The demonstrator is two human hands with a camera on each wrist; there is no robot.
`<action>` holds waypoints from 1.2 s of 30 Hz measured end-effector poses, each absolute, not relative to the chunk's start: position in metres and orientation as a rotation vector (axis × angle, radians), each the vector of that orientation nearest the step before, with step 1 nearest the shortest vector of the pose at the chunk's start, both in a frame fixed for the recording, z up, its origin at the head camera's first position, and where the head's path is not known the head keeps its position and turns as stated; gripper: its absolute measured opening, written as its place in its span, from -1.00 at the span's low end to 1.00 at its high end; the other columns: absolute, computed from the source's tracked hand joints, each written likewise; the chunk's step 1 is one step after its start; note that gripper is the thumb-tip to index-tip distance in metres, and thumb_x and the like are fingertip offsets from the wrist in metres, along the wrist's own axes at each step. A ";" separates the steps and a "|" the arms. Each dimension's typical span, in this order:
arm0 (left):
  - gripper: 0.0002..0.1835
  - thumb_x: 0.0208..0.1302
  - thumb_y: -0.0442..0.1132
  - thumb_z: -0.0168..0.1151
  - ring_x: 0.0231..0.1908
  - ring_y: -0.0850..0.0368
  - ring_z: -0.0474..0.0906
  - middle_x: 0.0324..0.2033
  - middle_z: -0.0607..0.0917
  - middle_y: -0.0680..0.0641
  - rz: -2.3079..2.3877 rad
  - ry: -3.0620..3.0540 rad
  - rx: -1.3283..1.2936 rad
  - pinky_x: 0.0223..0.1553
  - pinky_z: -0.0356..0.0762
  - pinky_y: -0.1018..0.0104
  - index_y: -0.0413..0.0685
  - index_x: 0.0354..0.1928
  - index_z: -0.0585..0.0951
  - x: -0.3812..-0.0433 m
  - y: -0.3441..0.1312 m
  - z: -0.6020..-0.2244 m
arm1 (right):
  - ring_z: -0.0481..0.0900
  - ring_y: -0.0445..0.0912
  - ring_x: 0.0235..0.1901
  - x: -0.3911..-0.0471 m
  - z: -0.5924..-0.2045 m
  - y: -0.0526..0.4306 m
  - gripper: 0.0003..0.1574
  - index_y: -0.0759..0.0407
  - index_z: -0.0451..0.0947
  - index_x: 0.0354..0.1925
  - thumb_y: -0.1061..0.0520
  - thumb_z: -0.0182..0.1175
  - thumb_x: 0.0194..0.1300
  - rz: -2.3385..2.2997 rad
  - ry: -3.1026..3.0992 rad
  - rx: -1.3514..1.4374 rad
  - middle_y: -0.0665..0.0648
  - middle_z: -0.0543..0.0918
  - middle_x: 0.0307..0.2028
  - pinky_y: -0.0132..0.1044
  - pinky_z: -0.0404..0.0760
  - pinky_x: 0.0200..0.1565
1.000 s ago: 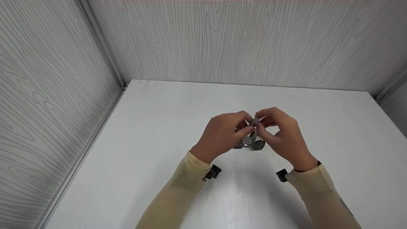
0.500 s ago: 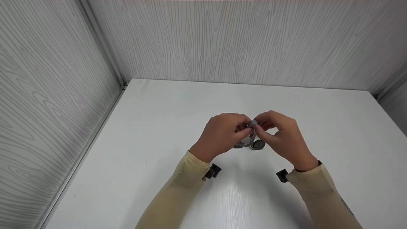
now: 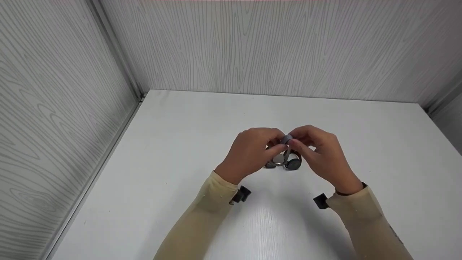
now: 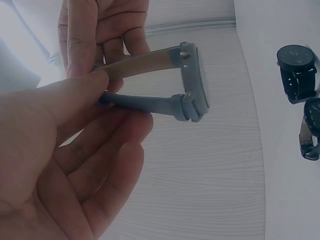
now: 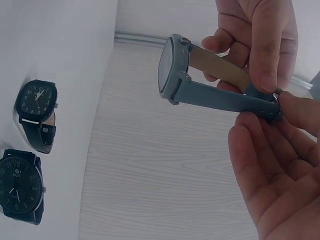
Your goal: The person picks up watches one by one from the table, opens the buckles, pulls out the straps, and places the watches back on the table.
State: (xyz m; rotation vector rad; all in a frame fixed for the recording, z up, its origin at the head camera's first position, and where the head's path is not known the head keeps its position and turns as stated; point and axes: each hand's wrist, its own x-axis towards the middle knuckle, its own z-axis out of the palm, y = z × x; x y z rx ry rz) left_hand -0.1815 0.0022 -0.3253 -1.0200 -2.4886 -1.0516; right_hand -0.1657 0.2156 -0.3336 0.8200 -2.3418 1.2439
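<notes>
A wristwatch with a grey-blue strap [image 5: 220,97] is held up between both hands, its strap bent into a loop. The watch case [image 4: 194,82] hangs at the end of the loop away from the fingers. My left hand [image 3: 251,153] pinches the strap near its ends between thumb and fingers. At the buckle end, my right hand [image 3: 323,153] pinches the strap with thumb and fingers. A small metal buckle [image 5: 276,97] shows by the right thumb in the right wrist view. Fingers hide how the strap ends lie in it.
Two black watches stand on the white table [image 3: 180,144] below the hands: a round-dialled watch [image 5: 21,185] and a watch with a rounded-square dial [image 5: 37,102]. Pale wood-grain panels [image 3: 231,47] rise behind and on the left. A small black camera [image 3: 242,194] sits at the left wrist.
The hands stay nearly in place around the watch. My right fingers and thumb have shifted slightly left along the strap, and the watch's tilt has changed a little.
</notes>
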 end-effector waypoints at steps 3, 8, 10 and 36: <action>-0.85 0.42 -0.10 0.36 -0.33 0.42 0.59 -0.33 0.75 0.16 -1.083 -2.473 -1.026 -0.27 0.52 0.48 0.03 -0.11 0.77 -0.181 0.002 -0.325 | 0.72 -0.16 -0.30 -0.165 -0.334 0.215 -0.82 0.29 0.65 -0.06 0.32 0.33 0.36 1.255 -2.332 0.807 -0.01 0.75 -0.21 -0.44 0.67 -0.16; -0.85 0.43 -0.13 0.36 -0.32 0.43 0.61 -0.30 0.76 0.16 -1.117 -2.459 -1.029 -0.24 0.54 0.50 0.02 -0.08 0.76 -0.180 0.003 -0.325 | 0.69 -0.19 -0.31 -0.165 -0.334 0.215 -0.82 0.30 0.65 -0.06 0.34 0.32 0.36 1.251 -2.318 0.796 0.08 0.75 -0.24 -0.46 0.67 -0.20; -0.85 0.43 -0.13 0.35 -0.32 0.43 0.61 -0.30 0.76 0.15 -1.122 -2.463 -1.027 -0.24 0.55 0.50 0.02 -0.07 0.76 -0.180 0.003 -0.324 | 0.69 -0.19 -0.30 -0.165 -0.334 0.215 -0.82 0.30 0.65 -0.06 0.34 0.32 0.36 1.252 -2.319 0.796 0.08 0.74 -0.24 -0.46 0.67 -0.19; -0.84 0.44 -0.09 0.35 -0.36 0.40 0.62 -0.35 0.77 0.15 -1.075 -2.486 -1.058 -0.34 0.52 0.44 0.04 -0.10 0.78 -0.183 0.000 -0.326 | 0.65 -0.20 -0.25 -0.164 -0.334 0.215 -0.75 0.17 0.64 0.02 0.28 0.34 0.39 1.141 -2.410 0.788 -0.10 0.71 -0.21 -0.42 0.61 -0.23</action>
